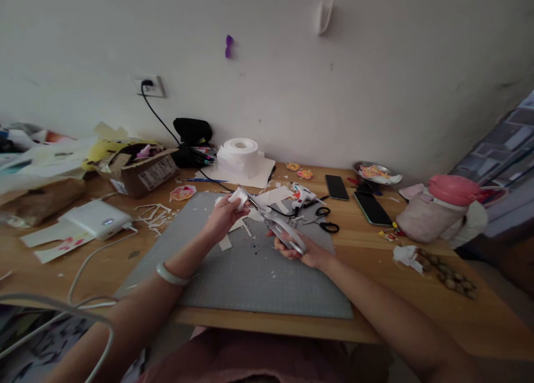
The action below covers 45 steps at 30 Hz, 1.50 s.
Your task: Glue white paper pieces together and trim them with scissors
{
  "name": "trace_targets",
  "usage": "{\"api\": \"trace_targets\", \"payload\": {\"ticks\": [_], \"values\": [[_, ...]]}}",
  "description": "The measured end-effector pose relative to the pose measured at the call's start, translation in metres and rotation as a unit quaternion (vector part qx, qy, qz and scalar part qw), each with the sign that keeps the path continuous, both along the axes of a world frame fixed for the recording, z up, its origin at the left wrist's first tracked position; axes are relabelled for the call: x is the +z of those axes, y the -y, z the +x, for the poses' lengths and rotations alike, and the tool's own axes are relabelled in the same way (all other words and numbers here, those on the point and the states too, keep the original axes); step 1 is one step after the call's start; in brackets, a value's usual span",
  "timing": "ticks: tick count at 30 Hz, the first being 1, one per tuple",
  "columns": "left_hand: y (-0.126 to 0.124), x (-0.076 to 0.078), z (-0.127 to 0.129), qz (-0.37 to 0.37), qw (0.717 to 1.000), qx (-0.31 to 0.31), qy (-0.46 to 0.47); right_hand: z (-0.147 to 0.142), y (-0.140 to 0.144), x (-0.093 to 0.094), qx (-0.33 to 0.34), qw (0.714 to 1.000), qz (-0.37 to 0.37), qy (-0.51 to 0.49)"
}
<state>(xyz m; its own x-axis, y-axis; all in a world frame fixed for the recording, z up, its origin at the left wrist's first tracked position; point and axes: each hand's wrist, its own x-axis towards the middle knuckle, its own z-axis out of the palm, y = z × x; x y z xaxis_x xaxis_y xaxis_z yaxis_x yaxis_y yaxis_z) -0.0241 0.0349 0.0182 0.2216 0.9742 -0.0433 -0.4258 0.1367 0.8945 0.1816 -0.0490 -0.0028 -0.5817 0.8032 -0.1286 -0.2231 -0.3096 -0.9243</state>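
Observation:
Pinched in my left hand (pixel 223 219) is a small piece of white paper (pixel 239 197), or perhaps tissue. A pair of scissors (pixel 273 222) with pale grey handles is in my right hand (pixel 298 249), its blades pointing up and left to the edge of that white piece. Whether the blades are cutting into it I cannot tell. Both hands are above a grey cutting mat (pixel 267 285). White card offcuts (pixel 273 195) lie on the mat beyond the hands, beside a white glue gun (pixel 302 194) and black-handled scissors (pixel 327 222).
A white tissue roll (pixel 238 156) stands by the wall. At the left are a cardboard box (pixel 142 172), a white power bank (pixel 98 216) and loose cables. Two phones (pixel 336 187), a metal bowl (pixel 373 172) and a grey pouch with a pink top (pixel 425 213) are at the right.

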Motion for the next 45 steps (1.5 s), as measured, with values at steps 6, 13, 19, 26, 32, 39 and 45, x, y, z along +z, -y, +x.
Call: {"api": "trace_targets", "payload": {"ticks": [6, 13, 19, 26, 32, 39, 45], "values": [[0.0008, -0.0001, 0.0013, -0.011, 1.0, 0.007, 0.011, 0.0006, -0.0015, -0.0032, 0.002, 1.0, 0.002, -0.011], [0.0019, 0.0024, 0.0035, -0.051, 0.998, 0.019, -0.007, -0.0008, -0.0016, -0.0007, 0.004, 1.0, -0.01, -0.013], [0.002, 0.0, 0.0033, -0.027, 0.999, -0.001, -0.022, -0.0012, -0.0012, 0.0017, 0.004, 1.0, -0.012, -0.014], [0.0011, 0.0011, 0.0012, -0.002, 1.0, 0.009, -0.026, -0.0006, -0.002, 0.0002, 0.012, 1.0, -0.012, -0.019], [-0.0001, 0.0022, -0.0027, 0.067, 0.996, 0.051, -0.034, -0.001, -0.0003, 0.0033, 0.013, 1.0, 0.0, -0.003], [-0.0029, 0.0025, -0.0061, 0.087, 0.993, 0.067, -0.036, -0.0008, -0.0012, 0.0011, 0.016, 0.999, 0.026, 0.013], [-0.0062, 0.0012, -0.0056, 0.069, 0.992, 0.093, -0.041, -0.0006, -0.0011, 0.0015, 0.018, 1.0, 0.016, 0.008]]}}
